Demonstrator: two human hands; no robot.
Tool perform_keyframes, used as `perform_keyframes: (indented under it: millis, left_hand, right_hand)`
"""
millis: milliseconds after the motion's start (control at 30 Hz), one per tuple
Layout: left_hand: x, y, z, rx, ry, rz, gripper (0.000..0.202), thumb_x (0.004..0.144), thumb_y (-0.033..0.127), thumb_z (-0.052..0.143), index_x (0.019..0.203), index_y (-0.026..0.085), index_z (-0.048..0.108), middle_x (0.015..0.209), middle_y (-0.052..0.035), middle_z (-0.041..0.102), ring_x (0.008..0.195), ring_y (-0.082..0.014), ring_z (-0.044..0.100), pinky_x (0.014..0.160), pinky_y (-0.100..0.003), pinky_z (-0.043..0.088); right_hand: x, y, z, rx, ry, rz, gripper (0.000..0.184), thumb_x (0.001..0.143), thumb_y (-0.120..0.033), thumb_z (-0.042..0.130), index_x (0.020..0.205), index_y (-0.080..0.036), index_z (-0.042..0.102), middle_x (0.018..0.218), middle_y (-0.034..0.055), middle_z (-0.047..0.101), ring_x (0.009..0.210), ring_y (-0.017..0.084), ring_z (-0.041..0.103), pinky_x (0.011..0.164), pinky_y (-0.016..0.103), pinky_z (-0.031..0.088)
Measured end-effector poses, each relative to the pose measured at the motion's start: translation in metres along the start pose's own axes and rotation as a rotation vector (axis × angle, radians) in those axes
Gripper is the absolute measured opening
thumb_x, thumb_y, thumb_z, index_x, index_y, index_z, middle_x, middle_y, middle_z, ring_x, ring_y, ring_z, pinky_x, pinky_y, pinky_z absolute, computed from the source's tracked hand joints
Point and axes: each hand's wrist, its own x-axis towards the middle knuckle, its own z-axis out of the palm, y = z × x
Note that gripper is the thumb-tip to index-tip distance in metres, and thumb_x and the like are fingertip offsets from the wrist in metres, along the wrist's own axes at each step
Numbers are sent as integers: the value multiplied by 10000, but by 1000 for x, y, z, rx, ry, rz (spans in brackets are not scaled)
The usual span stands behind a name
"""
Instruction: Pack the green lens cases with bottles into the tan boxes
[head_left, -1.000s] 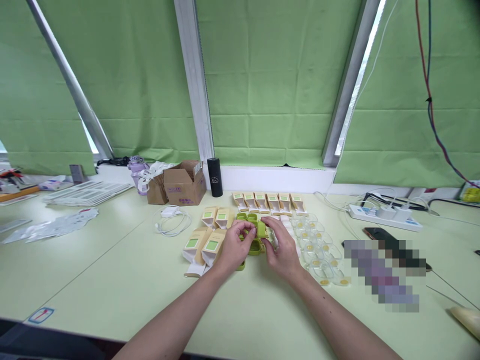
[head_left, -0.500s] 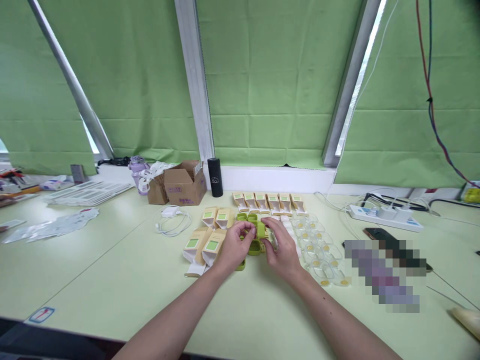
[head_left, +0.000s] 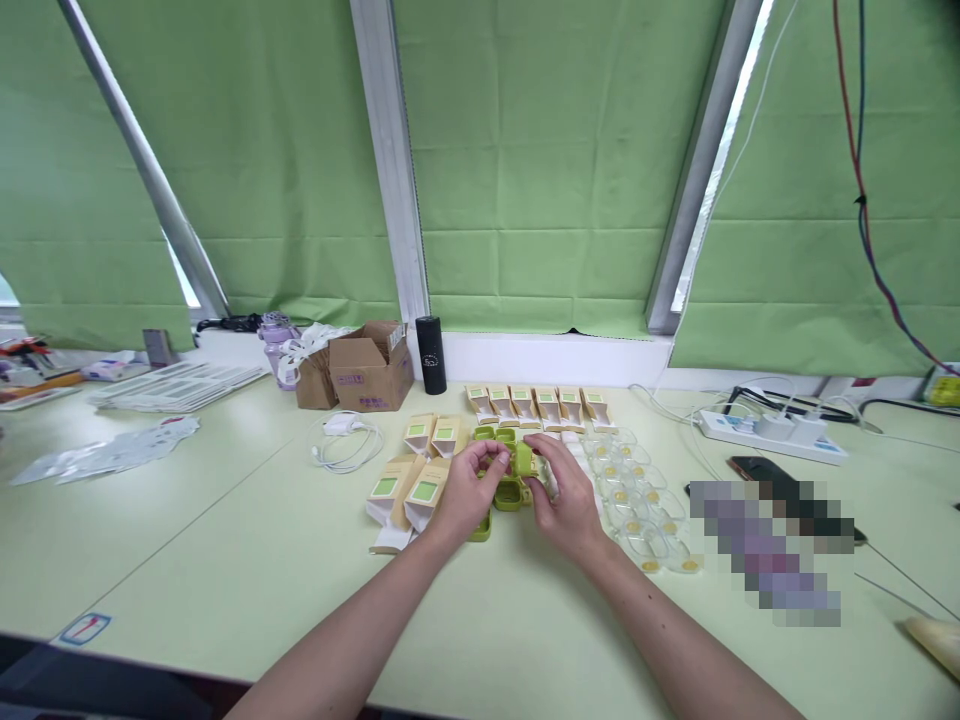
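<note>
A small olive-green plastic case [head_left: 523, 460] is held just above the table between my two hands. My right hand [head_left: 568, 500] grips it from the right with thumb and fingers. At its left side, my left hand [head_left: 474, 492] is closed, thumb and index finger pinched at the case's edge. Similar green cases [head_left: 508, 495] lie beneath and around my hands, partly hidden. Left of them stand open cardboard boxes [head_left: 424, 492] with green labels. Clear plastic cups with yellow dots [head_left: 634, 525] sit in rows to the right, beside white pieces [head_left: 581, 455] partly covered by my right hand.
More small boxes [head_left: 547, 405] line the back. Behind are a brown carton [head_left: 367, 375], a black bottle [head_left: 430, 355] and a purple bottle [head_left: 277, 350]. A white cable [head_left: 349, 440] lies left; a power strip [head_left: 772, 437] and a phone [head_left: 795, 495] are on the right.
My left fingers have shifted slightly down and left along the case, showing more of it. My right hand keeps its grip almost unmoved.
</note>
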Motion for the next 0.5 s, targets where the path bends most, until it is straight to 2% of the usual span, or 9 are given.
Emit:
perform_keyframes:
  millis: [267,500]
  left_hand:
    - [-1,1,2,73,-21,41,303,924,470,738,954,168,726,910,-63,705,849,-198,646,801,-317,531]
    - [-1,4,4,17,-7,8,336,896,508,755,926,178,696,871,-43,679,837,-194,646,807,-312,527]
  right_hand:
    - [-1,1,0,-1,-12,1,527,981,-120,565,1487,-262,537,1368,138,705,1304,307,677,1082,538,613]
    - [0,0,1,-2,3,3,520,983,-135,577,1486,-264,542,1360,136,709,1293,309,684,1069,532,621]
